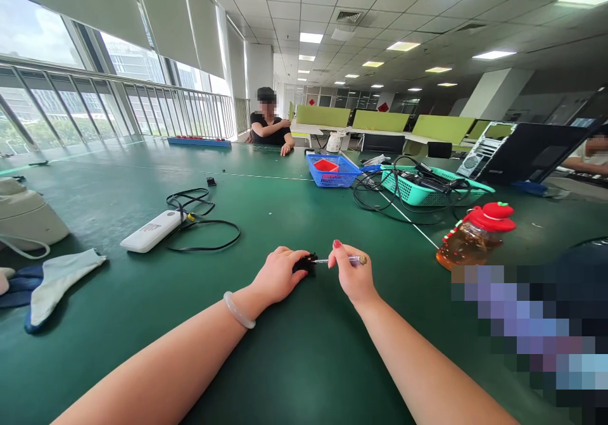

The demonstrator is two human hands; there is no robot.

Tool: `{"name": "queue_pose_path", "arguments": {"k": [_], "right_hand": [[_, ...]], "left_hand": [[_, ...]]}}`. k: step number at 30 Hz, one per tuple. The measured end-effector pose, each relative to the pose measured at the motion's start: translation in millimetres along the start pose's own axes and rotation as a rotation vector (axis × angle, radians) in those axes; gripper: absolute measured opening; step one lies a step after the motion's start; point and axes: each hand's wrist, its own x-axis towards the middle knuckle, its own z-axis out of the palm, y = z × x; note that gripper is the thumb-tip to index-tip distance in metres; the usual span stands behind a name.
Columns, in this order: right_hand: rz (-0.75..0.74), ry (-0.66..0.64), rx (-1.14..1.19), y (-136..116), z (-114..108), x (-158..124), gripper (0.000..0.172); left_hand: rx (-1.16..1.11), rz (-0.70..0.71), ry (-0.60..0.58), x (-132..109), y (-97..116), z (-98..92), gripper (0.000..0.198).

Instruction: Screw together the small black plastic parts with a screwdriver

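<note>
My left hand (278, 274) rests on the green table (294, 361), fingers closed over a small black part (304, 263) that it pins down. My right hand (350, 274) pinches a thin screwdriver (342, 260) with a clear handle, held level, its tip touching the black part. A pale bangle (239, 311) circles my left wrist.
A white power bank (152, 230) with a black cable lies to the left, gloves (52, 279) further left. A red-capped bottle (475, 235) stands to the right. Blue (332, 173) and teal (427, 187) baskets with cables sit behind. A person sits at the far edge.
</note>
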Motion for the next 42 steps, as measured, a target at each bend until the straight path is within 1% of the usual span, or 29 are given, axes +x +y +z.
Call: {"name": "queue_pose_path", "arguments": {"k": [6, 12, 19, 22, 26, 32, 35, 38, 42], "right_hand": [[0.008, 0.037, -0.031, 2.3, 0.6, 0.8, 0.059], [-0.007, 0.046, -0.090, 5.5, 1.0, 1.1, 0.055], [0.043, 0.068, -0.230, 4.6, 2.2, 2.4, 0.054], [0.025, 0.091, -0.264, 1.7, 1.9, 1.2, 0.053], [0.012, 0.030, -0.198, -0.8, 4.6, -1.9, 0.052], [0.101, -0.026, -0.065, 5.9, 12.5, -1.8, 0.055], [0.107, -0.046, -0.053, 7.9, 14.0, -1.7, 0.055], [0.077, -0.041, -0.068, 6.8, 12.5, -2.7, 0.053], [0.054, 0.018, -0.073, 2.8, 7.9, -3.6, 0.052]], "left_hand": [[0.030, 0.009, -0.011, -0.6, -0.3, 0.5, 0.039], [0.043, 0.015, -0.022, -1.1, -0.1, 1.6, 0.041], [0.059, 0.009, -0.065, -2.6, -3.6, 6.7, 0.047], [0.065, -0.002, -0.068, -3.0, -4.3, 7.9, 0.050], [0.040, -0.017, -0.069, -2.9, -2.9, 6.4, 0.045], [-0.007, -0.042, -0.078, -1.9, 0.6, 2.7, 0.038], [-0.022, -0.039, -0.076, -1.1, 1.4, 2.8, 0.035], [-0.025, -0.038, -0.075, -0.6, 1.4, 3.7, 0.034], [-0.022, -0.049, -0.077, -0.3, 0.9, 4.5, 0.034]]}}
